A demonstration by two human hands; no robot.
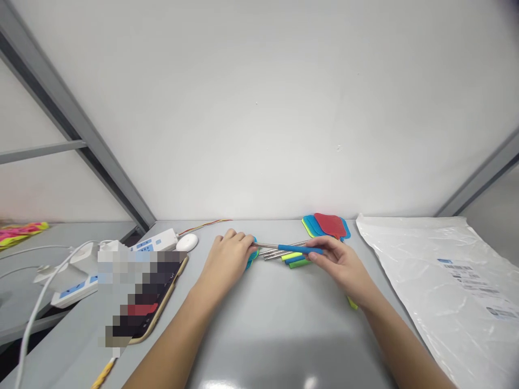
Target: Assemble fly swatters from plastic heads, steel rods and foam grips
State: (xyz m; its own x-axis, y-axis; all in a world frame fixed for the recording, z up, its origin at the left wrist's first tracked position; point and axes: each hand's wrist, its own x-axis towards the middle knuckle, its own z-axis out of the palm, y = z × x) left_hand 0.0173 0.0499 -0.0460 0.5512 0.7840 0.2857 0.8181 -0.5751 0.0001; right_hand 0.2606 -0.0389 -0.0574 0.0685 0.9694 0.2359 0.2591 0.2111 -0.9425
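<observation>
No word, brand or number can be read. Taking twelve o'clock as the top of the view, the white plastic bag (399,256) between three and four o'clock bears a label (474,289): rows of small dark print run down it toward four o'clock, with a blue block (445,261) at its upper end, all too small to make out. Near eight o'clock, the phone (168,289) shows tiny pale marks on its partly pixelated screen, likewise illegible.
</observation>
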